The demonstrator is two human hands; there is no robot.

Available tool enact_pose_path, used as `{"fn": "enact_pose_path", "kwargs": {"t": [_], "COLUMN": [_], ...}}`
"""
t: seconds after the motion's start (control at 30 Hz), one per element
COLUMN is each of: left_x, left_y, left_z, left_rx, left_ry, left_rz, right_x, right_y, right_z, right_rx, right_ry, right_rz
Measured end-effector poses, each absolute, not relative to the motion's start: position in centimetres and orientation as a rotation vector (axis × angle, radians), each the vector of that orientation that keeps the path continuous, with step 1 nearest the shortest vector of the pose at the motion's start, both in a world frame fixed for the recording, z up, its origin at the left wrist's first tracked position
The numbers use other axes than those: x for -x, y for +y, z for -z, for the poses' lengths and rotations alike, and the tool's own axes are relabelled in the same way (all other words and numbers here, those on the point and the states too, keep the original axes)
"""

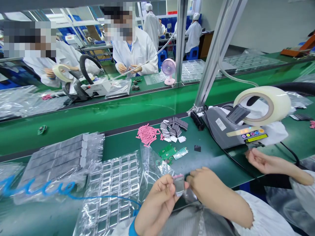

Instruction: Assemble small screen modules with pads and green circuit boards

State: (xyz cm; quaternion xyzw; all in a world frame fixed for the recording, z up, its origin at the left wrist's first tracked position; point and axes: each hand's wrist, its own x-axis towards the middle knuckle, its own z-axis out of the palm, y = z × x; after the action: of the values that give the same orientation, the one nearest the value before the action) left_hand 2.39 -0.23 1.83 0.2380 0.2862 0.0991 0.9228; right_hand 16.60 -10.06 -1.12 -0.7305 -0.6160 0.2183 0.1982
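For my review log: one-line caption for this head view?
Both hands, left hand and right hand, pinch a small silvery cell above a green bench.

This is an electronics assembly factory, seen from a seat at a production line. A green conveyor belt runs beyond the hands, with workers in white coats seated across it. Just ahead of the grip lie small green circuit boards, pink strips and grey parts. A tape dispenser machine stands to the right, clear blister trays to the left.
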Motion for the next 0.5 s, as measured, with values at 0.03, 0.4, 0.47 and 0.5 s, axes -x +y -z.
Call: {"fn": "enact_pose_path", "kwargs": {"t": [0.03,0.4,0.47,0.5], "left_x": [-2.3,-2.2,-2.3,-2.3], "left_y": [-0.1,0.1,0.0,-0.1], "left_z": [-1.8,-1.7,-1.7,-1.6], "left_rx": [-0.485,-0.451,-0.487,-0.516], "left_ry": [0.587,0.583,0.619,0.629], "left_rz": [-0.210,-0.208,-0.169,-0.136], "right_x": [-16.9,-17.0,-16.7,-16.5], "right_y": [-10.2,-11.3,-11.2,-11.2], "right_z": [0.4,1.7,2.0,2.1], "right_rx": [2.015,1.563,1.541,1.531], "right_ry": [-1.622,-0.967,-0.918,-0.908], "right_rz": [-0.646,-1.022,-1.052,-1.085]}}
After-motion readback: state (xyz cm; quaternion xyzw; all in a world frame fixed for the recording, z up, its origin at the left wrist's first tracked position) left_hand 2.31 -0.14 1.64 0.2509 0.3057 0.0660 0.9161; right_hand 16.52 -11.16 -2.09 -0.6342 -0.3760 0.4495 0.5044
